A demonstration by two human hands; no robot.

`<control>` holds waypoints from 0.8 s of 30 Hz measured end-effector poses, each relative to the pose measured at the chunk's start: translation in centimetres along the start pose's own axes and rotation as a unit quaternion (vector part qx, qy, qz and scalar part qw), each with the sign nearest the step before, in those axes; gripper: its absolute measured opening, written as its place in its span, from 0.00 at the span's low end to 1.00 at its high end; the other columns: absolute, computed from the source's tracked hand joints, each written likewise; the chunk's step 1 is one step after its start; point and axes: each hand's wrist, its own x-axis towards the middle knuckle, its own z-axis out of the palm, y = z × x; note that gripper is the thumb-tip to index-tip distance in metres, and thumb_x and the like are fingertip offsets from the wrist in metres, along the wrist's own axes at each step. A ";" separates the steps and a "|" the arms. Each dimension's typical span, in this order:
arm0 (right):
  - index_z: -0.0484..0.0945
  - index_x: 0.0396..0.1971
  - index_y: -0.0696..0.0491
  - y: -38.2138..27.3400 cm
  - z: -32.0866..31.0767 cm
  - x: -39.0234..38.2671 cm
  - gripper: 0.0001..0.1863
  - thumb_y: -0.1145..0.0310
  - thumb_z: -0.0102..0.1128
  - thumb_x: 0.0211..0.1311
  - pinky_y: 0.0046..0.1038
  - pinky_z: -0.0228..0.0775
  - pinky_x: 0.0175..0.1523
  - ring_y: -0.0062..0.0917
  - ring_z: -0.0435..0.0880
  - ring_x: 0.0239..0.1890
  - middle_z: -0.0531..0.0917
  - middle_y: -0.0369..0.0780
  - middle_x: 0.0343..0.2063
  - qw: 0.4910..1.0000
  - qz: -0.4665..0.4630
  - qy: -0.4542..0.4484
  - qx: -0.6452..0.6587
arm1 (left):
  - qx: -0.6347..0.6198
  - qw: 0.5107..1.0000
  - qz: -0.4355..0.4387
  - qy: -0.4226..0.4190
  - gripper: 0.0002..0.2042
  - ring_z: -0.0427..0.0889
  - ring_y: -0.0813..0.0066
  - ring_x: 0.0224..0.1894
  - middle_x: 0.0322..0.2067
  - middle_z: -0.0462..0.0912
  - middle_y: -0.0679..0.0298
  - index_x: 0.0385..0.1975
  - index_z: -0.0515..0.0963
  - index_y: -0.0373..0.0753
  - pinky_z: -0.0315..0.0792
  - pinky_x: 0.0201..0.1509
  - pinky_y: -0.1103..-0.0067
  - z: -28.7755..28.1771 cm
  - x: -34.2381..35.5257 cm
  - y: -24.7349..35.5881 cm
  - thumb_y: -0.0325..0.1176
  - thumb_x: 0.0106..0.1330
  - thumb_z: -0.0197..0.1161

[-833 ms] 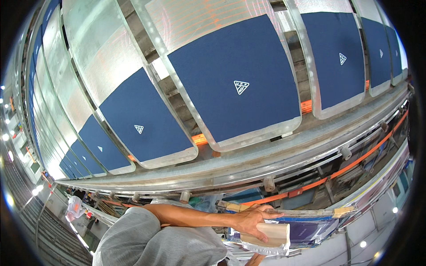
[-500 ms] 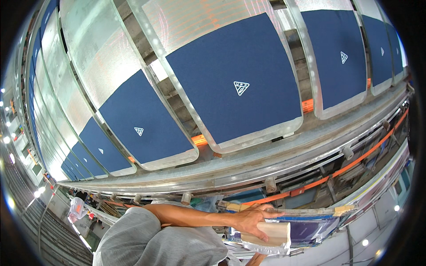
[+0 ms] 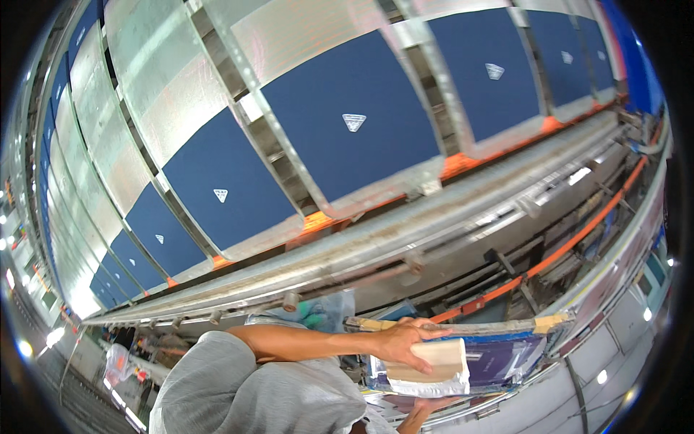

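Okay, left hand (image 3: 401, 342) first: clamped over the top edge of a framed screen (image 3: 512, 356), thumb lying on a pale block (image 3: 442, 356) with a white lower edge that sits against the screen's purple face. Right hand (image 3: 439, 403) is at the screen's lower edge, mostly hidden, so cannot tell if it grips or just supports. Hands apart, one above and one below, with the screen between them. Screen sits low right of centre, tilted, just beside the grey shirt (image 3: 289, 398) and clear of the boards. Past it, an orange strip (image 3: 553, 262) runs under a long metal rail (image 3: 340, 262). Beyond that, a row of pale boards (image 3: 278, 36), each near one carrying a navy panel (image 3: 332, 155) laid flat. Progress, judging by how things lie: every near panel, either side of the middle one, already has its small white triangular mark (image 3: 353, 122), so marking looks done on this stretch — no bare near panel visible. Far-left panels too small and glary to judge, so what's left can't be settled. Marks are blurred too — print quality not readable. Blue shape (image 3: 640, 69) at far upper right, kind unclear.
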 end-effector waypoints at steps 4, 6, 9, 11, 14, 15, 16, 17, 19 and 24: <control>0.53 0.79 0.49 -4.9 -7.9 -1.0 0.53 0.22 0.27 0.69 0.50 0.49 0.80 0.43 0.54 0.79 0.52 0.43 0.80 0.998 -0.031 -0.017 0.047 | 0.028 0.999 -0.002 -0.025 0.50 0.58 0.47 0.76 0.72 0.69 0.51 0.79 0.59 0.50 0.52 0.77 0.55 6.2 0.5 4.4 0.63 0.59 0.72; 0.52 0.80 0.47 -7.1 -10.3 -0.5 0.54 0.20 0.26 0.68 0.51 0.48 0.80 0.44 0.53 0.79 0.52 0.42 0.80 0.995 -0.055 -0.027 0.076 | -0.009 0.998 0.016 -0.062 0.48 0.60 0.47 0.75 0.72 0.69 0.53 0.78 0.62 0.48 0.57 0.75 0.58 9.3 3.1 6.6 0.63 0.59 0.71; 0.52 0.80 0.47 -9.2 -12.2 0.1 0.54 0.20 0.25 0.67 0.51 0.48 0.81 0.44 0.53 0.79 0.52 0.42 0.80 0.991 -0.067 -0.021 0.112 | 0.004 0.995 0.031 -0.094 0.47 0.64 0.47 0.73 0.73 0.69 0.55 0.76 0.65 0.45 0.62 0.73 0.60 12.8 5.5 9.7 0.63 0.60 0.71; 0.52 0.80 0.47 -10.0 -12.0 1.3 0.54 0.19 0.25 0.67 0.51 0.47 0.81 0.44 0.53 0.79 0.52 0.42 0.80 0.989 -0.076 -0.020 0.126 | 0.016 0.993 0.045 -0.108 0.46 0.65 0.47 0.73 0.73 0.69 0.56 0.75 0.66 0.44 0.63 0.73 0.61 14.3 6.9 10.9 0.63 0.60 0.70; 0.52 0.80 0.47 -11.0 -10.6 2.7 0.55 0.19 0.24 0.66 0.51 0.47 0.81 0.44 0.52 0.79 0.52 0.42 0.80 0.987 -0.084 -0.020 0.135 | 0.019 0.990 0.066 -0.126 0.46 0.65 0.47 0.73 0.74 0.68 0.56 0.75 0.67 0.43 0.62 0.74 0.61 15.7 9.1 10.8 0.64 0.60 0.69; 0.52 0.80 0.47 -11.5 -10.3 2.9 0.55 0.19 0.24 0.66 0.51 0.47 0.81 0.44 0.52 0.79 0.52 0.42 0.80 0.987 -0.086 -0.018 0.134 | 0.030 0.989 0.066 -0.128 0.46 0.65 0.47 0.73 0.74 0.68 0.55 0.74 0.67 0.43 0.62 0.74 0.62 16.0 9.8 10.7 0.64 0.59 0.69; 0.52 0.80 0.47 -12.2 -9.5 3.7 0.55 0.18 0.24 0.66 0.51 0.47 0.81 0.44 0.52 0.79 0.52 0.42 0.80 0.987 -0.086 -0.020 0.135 | 0.042 0.989 0.067 -0.128 0.46 0.65 0.47 0.73 0.74 0.68 0.55 0.74 0.67 0.43 0.62 0.75 0.62 15.9 10.8 10.8 0.65 0.59 0.69; 0.52 0.80 0.47 -12.9 -8.5 4.5 0.55 0.18 0.24 0.66 0.52 0.47 0.81 0.45 0.52 0.79 0.52 0.42 0.80 0.987 -0.086 -0.020 0.131 | 0.039 0.989 0.066 -0.127 0.47 0.64 0.46 0.73 0.74 0.67 0.55 0.74 0.67 0.43 0.61 0.75 0.62 15.4 11.7 11.4 0.65 0.59 0.69; 0.52 0.80 0.47 -14.6 -6.4 5.9 0.56 0.18 0.24 0.66 0.52 0.46 0.81 0.45 0.52 0.79 0.52 0.42 0.80 0.989 -0.085 -0.021 0.123 | 0.035 0.990 0.067 -0.123 0.47 0.64 0.45 0.74 0.75 0.66 0.56 0.74 0.67 0.43 0.61 0.75 0.62 13.6 13.8 13.0 0.65 0.58 0.69; 0.52 0.80 0.47 -19.7 -1.7 6.2 0.56 0.17 0.23 0.65 0.52 0.46 0.81 0.45 0.51 0.79 0.52 0.42 0.80 0.991 -0.080 -0.005 0.108 | 0.015 0.988 0.071 -0.137 0.45 0.64 0.45 0.73 0.74 0.67 0.55 0.73 0.69 0.42 0.61 0.75 0.62 8.7 20.3 15.5 0.64 0.59 0.70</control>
